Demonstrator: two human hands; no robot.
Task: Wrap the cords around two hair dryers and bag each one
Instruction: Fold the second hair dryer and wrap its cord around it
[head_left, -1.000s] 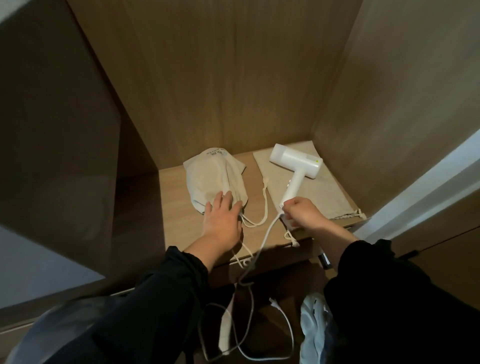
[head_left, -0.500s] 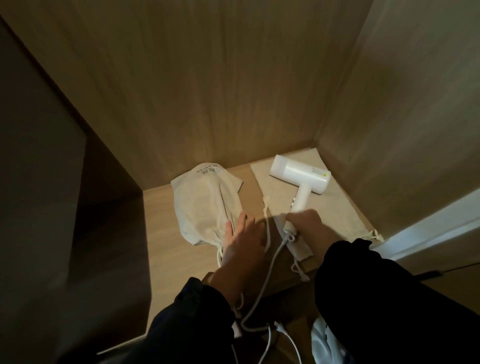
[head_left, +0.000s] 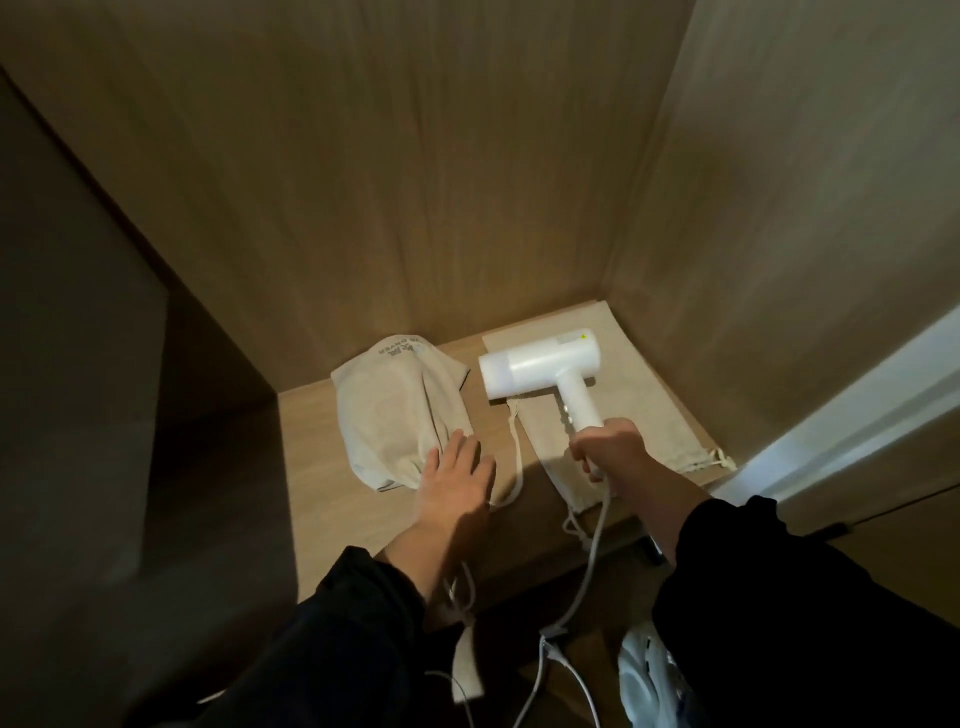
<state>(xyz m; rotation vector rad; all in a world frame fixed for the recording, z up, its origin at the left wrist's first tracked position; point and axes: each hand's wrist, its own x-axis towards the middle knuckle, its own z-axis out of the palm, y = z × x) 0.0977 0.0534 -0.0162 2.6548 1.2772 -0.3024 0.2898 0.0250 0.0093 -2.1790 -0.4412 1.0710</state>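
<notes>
A white hair dryer (head_left: 540, 369) hangs just above a flat beige drawstring bag (head_left: 644, 410) on the wooden shelf (head_left: 317, 467). My right hand (head_left: 608, 447) is shut on the bottom of its handle. Its white cord (head_left: 587, 566) drops from my fist over the shelf's front edge toward the floor. To the left lies a bulging beige bag (head_left: 400, 410) with printed text at its far end. My left hand (head_left: 457, 478) rests flat, fingers spread, on that bag's near end and its drawstring (head_left: 514, 467).
Wooden panels close the shelf in at the back and on the right. A dark panel stands on the left. Below the shelf edge lie the cord's plug (head_left: 550, 644), a white cloth strip (head_left: 467, 670) and a white shoe (head_left: 644, 680).
My right hand has lifted and turned the dryer, so its barrel now points left. My left hand has stayed on the full bag. The camera has come closer.
</notes>
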